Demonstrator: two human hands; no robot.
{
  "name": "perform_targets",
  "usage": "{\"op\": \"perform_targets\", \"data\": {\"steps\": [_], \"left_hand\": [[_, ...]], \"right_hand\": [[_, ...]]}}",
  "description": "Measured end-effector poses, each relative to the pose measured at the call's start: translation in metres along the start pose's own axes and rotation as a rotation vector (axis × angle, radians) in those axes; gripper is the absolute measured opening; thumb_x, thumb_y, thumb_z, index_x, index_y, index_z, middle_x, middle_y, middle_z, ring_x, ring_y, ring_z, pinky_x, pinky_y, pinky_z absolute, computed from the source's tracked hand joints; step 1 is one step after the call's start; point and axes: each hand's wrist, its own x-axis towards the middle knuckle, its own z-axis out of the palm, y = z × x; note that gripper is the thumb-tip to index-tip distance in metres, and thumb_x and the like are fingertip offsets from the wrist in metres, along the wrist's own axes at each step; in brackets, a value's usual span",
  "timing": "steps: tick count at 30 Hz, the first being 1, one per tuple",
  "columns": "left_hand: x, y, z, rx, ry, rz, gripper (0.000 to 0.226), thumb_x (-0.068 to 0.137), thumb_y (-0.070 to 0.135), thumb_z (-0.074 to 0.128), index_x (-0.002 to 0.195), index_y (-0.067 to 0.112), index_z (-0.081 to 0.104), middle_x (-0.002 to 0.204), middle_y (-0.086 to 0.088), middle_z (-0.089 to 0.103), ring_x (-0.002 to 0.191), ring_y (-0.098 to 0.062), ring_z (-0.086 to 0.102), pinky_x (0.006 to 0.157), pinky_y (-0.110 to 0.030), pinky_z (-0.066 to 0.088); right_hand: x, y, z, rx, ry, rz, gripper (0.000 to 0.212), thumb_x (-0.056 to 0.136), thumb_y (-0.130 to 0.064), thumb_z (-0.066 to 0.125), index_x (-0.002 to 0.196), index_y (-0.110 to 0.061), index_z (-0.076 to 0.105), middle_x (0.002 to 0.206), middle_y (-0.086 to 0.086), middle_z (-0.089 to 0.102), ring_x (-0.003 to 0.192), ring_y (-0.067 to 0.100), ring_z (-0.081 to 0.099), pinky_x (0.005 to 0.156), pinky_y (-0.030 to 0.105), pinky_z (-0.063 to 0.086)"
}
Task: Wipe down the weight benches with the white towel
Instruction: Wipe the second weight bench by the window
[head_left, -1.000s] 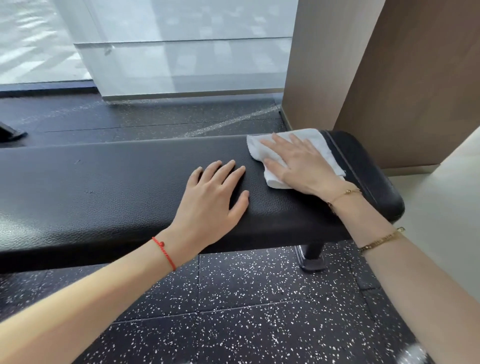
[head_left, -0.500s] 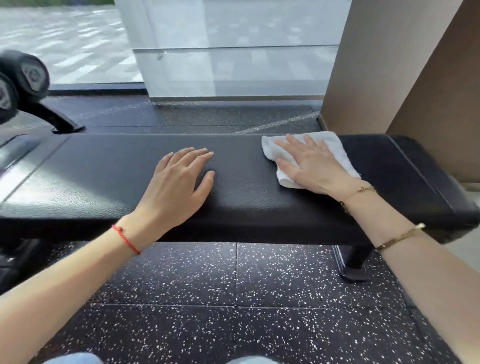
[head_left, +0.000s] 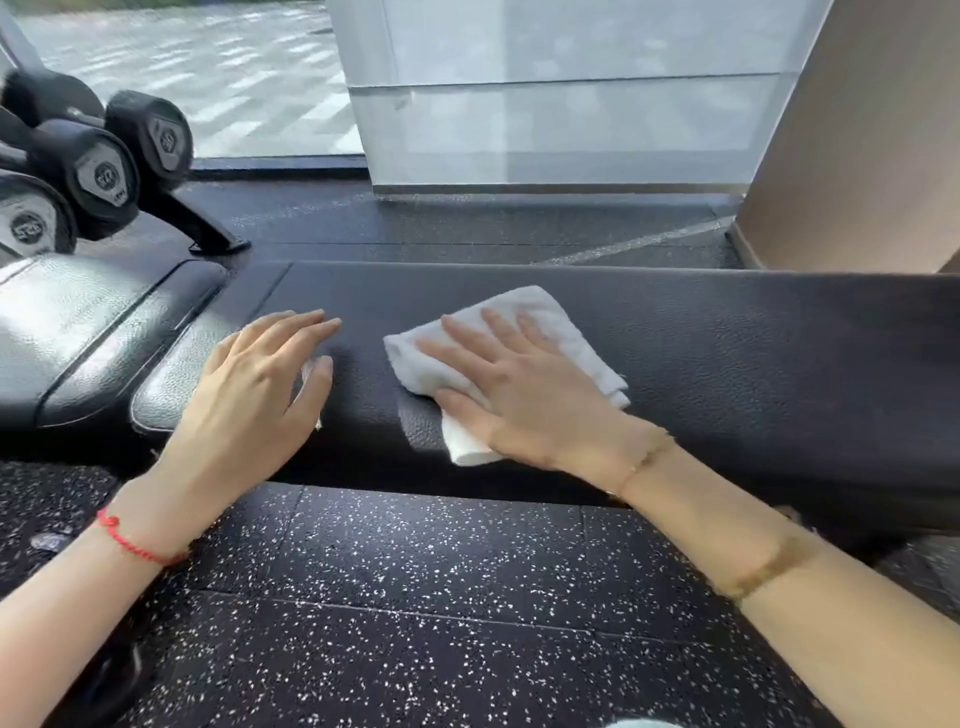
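On the black worktop (head_left: 727, 353), right hand (head_left: 524, 395) spread flat atop the white towel (head_left: 540, 322), left hand (head_left: 249, 395) open and bare beside it; likely to bunch or slide off the front edge if pressed unevenly.

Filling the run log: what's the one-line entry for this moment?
left hand: flat on bench | right hand: pressing white towel on bench | wiping

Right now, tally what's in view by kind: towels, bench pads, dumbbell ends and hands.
White towel: 1
Bench pads: 2, the long flat one and a second at left
Dumbbell ends: 4
Hands: 2, left, right
Total: 9
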Motion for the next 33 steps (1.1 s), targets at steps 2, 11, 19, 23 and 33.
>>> {"op": "perform_targets", "data": {"steps": [2,11,19,23,33], "left_hand": [[0.001,-0.016,0.001,-0.009,-0.017,0.025,0.052,0.096,0.039,0.033,0.14,0.018,0.053,0.146,0.001,0.052,0.141,-0.021,0.038,0.116,-0.049,0.032],[0.006,-0.068,-0.002,0.041,-0.003,0.127,0.053,0.098,0.038,0.029,0.141,0.017,0.053,0.147,0.0,0.051,0.141,-0.02,0.039,0.117,-0.035,0.023],[0.011,-0.093,0.0,-0.044,0.001,0.168,0.053,0.096,0.039,0.031,0.139,0.016,0.053,0.145,0.0,0.052,0.137,-0.021,0.039,0.116,-0.039,0.029],[0.01,-0.095,0.006,-0.08,0.055,0.154,0.051,0.095,0.036,0.035,0.136,0.014,0.056,0.142,-0.001,0.054,0.135,-0.023,0.041,0.114,-0.04,0.03],[0.006,-0.098,0.011,-0.163,0.135,0.149,0.043,0.093,0.028,0.044,0.129,0.013,0.061,0.133,-0.003,0.06,0.129,-0.025,0.048,0.11,-0.039,0.032]], "right_hand": [[-0.004,0.004,0.001,0.026,0.025,0.053,0.056,0.101,-0.059,0.018,0.154,-0.043,0.011,0.165,-0.013,0.005,0.152,0.019,-0.003,0.117,0.034,-0.014],[0.127,-0.009,0.002,0.017,-0.077,0.311,0.056,0.103,-0.055,0.017,0.156,-0.039,0.01,0.165,-0.008,0.006,0.152,0.025,-0.003,0.12,0.048,-0.008],[0.095,-0.075,0.011,0.031,-0.035,0.239,0.053,0.102,-0.056,0.019,0.153,-0.046,0.008,0.164,-0.015,0.001,0.152,0.019,-0.008,0.122,0.042,-0.011],[0.057,-0.094,0.015,0.01,0.022,0.236,0.058,0.097,-0.062,0.014,0.153,-0.047,0.012,0.163,-0.019,-0.002,0.151,0.013,-0.008,0.117,0.031,-0.017],[0.056,-0.103,0.016,0.014,0.033,0.339,0.059,0.097,-0.063,0.018,0.152,-0.045,0.022,0.163,-0.015,0.012,0.152,0.016,0.004,0.123,0.039,-0.002]]}}
